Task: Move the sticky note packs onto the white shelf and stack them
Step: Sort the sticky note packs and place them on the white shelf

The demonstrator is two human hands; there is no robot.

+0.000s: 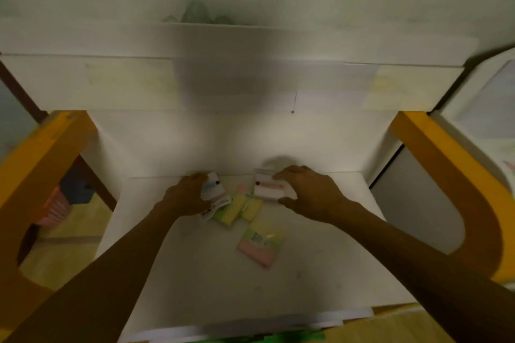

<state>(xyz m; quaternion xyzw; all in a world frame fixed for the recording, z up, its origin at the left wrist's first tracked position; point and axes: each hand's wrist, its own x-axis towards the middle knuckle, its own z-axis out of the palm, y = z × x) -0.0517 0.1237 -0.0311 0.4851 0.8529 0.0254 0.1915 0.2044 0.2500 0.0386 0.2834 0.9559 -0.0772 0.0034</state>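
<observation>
Both my hands reach over a white surface (pixel 195 273) where several sticky note packs lie. My left hand (pixel 189 198) grips a white-and-blue pack (pixel 213 188), lifted and tilted. My right hand (pixel 306 192) holds a white pack with a red label (pixel 269 189) between fingers and thumb. Between the hands lie yellow-green packs (pixel 237 209). A pink-and-yellow pack (pixel 260 245) lies nearer to me. The white shelf (pixel 223 44) runs across above, blurred.
Orange frame pieces stand at the left (pixel 36 175) and right (pixel 446 175) of the white surface. A white back panel (pixel 320 142) rises behind the packs. Something green and blurred sits on top of the shelf (pixel 198 12). Floor and stored items show at lower left.
</observation>
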